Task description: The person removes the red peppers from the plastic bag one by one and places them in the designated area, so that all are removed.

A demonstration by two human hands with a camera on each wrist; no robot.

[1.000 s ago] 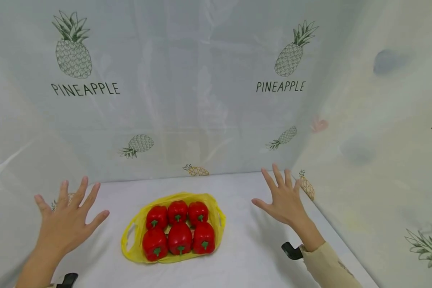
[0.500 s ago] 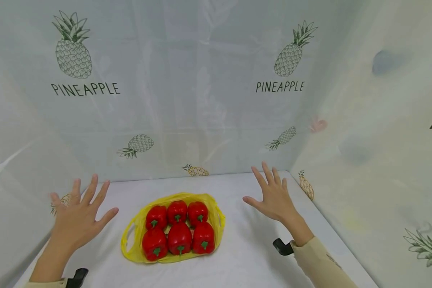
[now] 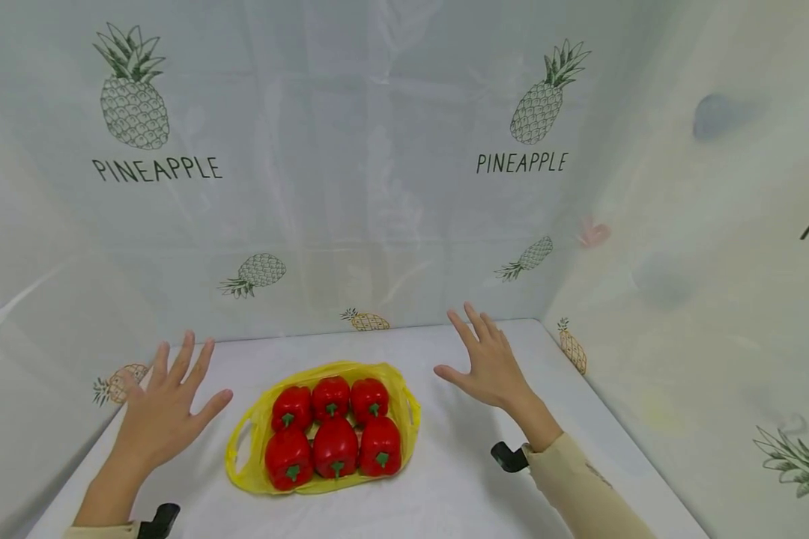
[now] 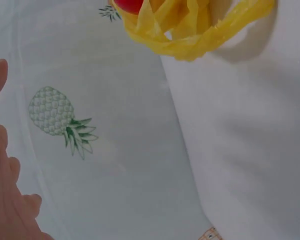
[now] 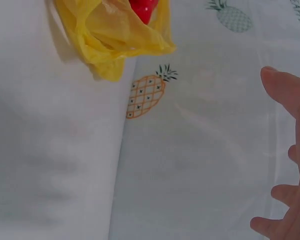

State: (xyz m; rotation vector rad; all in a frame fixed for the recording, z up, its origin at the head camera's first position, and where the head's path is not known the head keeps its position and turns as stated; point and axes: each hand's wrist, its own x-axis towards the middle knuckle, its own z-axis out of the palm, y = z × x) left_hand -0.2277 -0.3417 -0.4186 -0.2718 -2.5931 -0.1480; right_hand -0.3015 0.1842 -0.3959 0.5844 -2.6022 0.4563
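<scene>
Several red bell peppers (image 3: pixel 335 447) with green stems sit in two rows in a yellow plastic bag (image 3: pixel 256 479), its mouth spread wide. My left hand (image 3: pixel 162 419) is held above the table to the left of the bag, fingers spread, holding nothing. On the other side, my right hand (image 3: pixel 488 367) hovers beyond the bag's right edge, also with straight, spread fingers and nothing in it. Part of the yellow bag (image 4: pixel 190 45) shows at the top of the left wrist view, and the right wrist view catches the bag (image 5: pixel 110 50) with a bit of red pepper (image 5: pixel 144 9).
A white-covered table (image 3: pixel 445 486) carries the bag. Behind it hangs a pale curtain (image 3: pixel 337 187) printed with pineapples, and another curtain side (image 3: pixel 701 299) runs along the right. Each wrist wears a black strap mount, such as the right one (image 3: pixel 509 457).
Both hands have drifted inward toward the bag, the left hand to the right and the right hand to the left. The bag and peppers stay in place.
</scene>
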